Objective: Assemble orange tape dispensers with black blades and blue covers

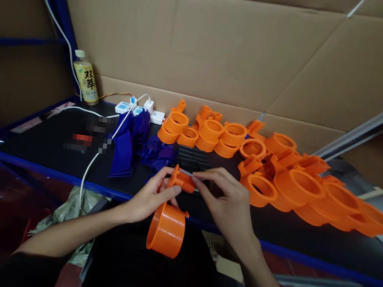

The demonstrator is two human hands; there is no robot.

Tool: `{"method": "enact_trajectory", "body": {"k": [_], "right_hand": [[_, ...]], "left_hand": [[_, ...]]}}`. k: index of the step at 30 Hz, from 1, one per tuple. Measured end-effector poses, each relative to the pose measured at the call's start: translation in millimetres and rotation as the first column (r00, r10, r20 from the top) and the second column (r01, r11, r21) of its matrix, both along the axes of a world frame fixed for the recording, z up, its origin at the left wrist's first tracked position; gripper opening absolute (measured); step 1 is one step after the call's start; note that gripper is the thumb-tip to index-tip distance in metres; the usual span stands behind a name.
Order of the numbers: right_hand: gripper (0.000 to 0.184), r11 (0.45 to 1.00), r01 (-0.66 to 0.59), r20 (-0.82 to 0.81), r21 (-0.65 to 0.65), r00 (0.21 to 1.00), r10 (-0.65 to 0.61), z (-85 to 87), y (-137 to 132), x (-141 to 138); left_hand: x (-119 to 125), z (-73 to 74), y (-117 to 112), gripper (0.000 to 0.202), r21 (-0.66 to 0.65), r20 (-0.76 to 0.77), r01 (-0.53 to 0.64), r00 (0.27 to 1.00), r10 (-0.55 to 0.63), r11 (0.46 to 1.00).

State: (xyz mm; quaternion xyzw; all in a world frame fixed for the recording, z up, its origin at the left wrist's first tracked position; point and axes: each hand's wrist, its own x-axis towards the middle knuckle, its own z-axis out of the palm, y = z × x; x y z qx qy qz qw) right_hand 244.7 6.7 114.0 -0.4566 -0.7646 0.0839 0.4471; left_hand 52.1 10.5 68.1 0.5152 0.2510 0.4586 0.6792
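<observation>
An orange plastic part (172, 229) with a wide ring and a slotted arm is held over the front edge of the black table. My left hand (155, 193) grips its arm between thumb and fingers, the ring hanging below. At the arm's far end my right hand (225, 196) pinches a thin grey strip (186, 173), which lies along the top of the arm; whether it sits inside a slot I cannot tell. Behind the hands are dark blue plastic pieces (123, 152) and a row of black pieces (192, 157).
Many orange ring parts (296, 188) are stacked along the back and right of the black table (45, 133). A power strip (157, 118) with a white cable (87, 171) lies behind the blue pieces. A drink bottle (86, 79) stands at the back left, before a cardboard wall (192, 43).
</observation>
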Motion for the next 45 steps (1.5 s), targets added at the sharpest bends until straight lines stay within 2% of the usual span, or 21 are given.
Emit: {"method": "enact_trajectory", "body": {"k": [3, 7, 10, 14, 17, 21, 23, 26, 32, 38, 41, 45], "right_hand": [[0.016, 0.999, -0.003, -0.003, 0.038, 1.0, 0.004, -3.5, 5.7, -2.8], [0.019, 0.998, -0.011, 0.076, 0.069, 0.997, 0.005, -3.9, 11.0, -1.4], [0.024, 0.999, -0.04, 0.155, 0.008, 0.987, 0.038, 0.0, 12.2, 2.3], [0.031, 0.987, -0.129, 0.164, -0.096, 0.976, 0.143, 10.7, 20.8, 9.4], [0.034, 0.986, -0.121, 0.183, -0.119, 0.973, 0.141, 18.3, 42.2, 17.9], [0.032, 0.988, -0.03, 0.392, -0.154, 0.916, 0.089, 21.4, 80.3, 29.8], [0.031, 0.982, -0.045, 0.475, -0.182, 0.87, 0.128, 19.9, 94.4, 33.0], [0.027, 0.969, -0.076, 0.516, -0.236, 0.835, 0.191, 15.9, 104.9, 34.7], [0.025, 0.946, -0.126, 0.46, -0.3, 0.849, 0.26, 8.7, 108.4, 36.7], [0.023, 0.947, -0.152, 0.303, -0.284, 0.923, 0.239, 13.8, 106.6, 30.1], [0.026, 0.953, -0.163, 0.173, -0.256, 0.962, 0.212, 23.6, 94.4, 27.4], [0.032, 0.949, -0.177, 0.031, -0.263, 0.981, 0.191, 35.7, 62.0, 26.5]], "left_hand": [[-2.4, -0.7, 0.3, 0.042, -0.002, -0.012, 0.015, 1.0, -0.015, 1.0], [-4.9, -3.7, 3.3, 0.05, -0.023, 0.007, 0.048, 0.999, -0.048, 0.999], [-6.3, -6.2, 7.3, 0.059, -0.065, 0.054, 0.066, 0.997, -0.062, 0.996], [-8.3, -5.7, 10.2, 0.054, -0.134, 0.137, 0.107, 0.987, -0.088, 0.985], [-9.5, -3.4, 9.8, 0.046, -0.148, 0.201, 0.144, 0.973, -0.112, 0.978], [-10.0, -2.8, 8.7, 0.041, -0.149, 0.223, 0.16, 0.967, -0.125, 0.976], [-9.9, -3.3, 8.3, 0.04, -0.148, 0.228, 0.157, 0.966, -0.121, 0.976], [-9.7, -3.6, 8.0, 0.04, -0.149, 0.234, 0.159, 0.965, -0.122, 0.976], [-9.4, -3.4, 7.6, 0.042, -0.139, 0.213, 0.154, 0.969, -0.122, 0.978], [-8.0, -4.7, 7.0, 0.042, -0.116, 0.201, 0.138, 0.973, -0.113, 0.984], [-7.0, -3.1, 6.2, 0.039, -0.115, 0.202, 0.104, 0.976, -0.079, 0.988], [-6.1, -2.0, 6.1, 0.036, -0.12, 0.199, -0.004, 0.98, 0.028, 0.993]]}}
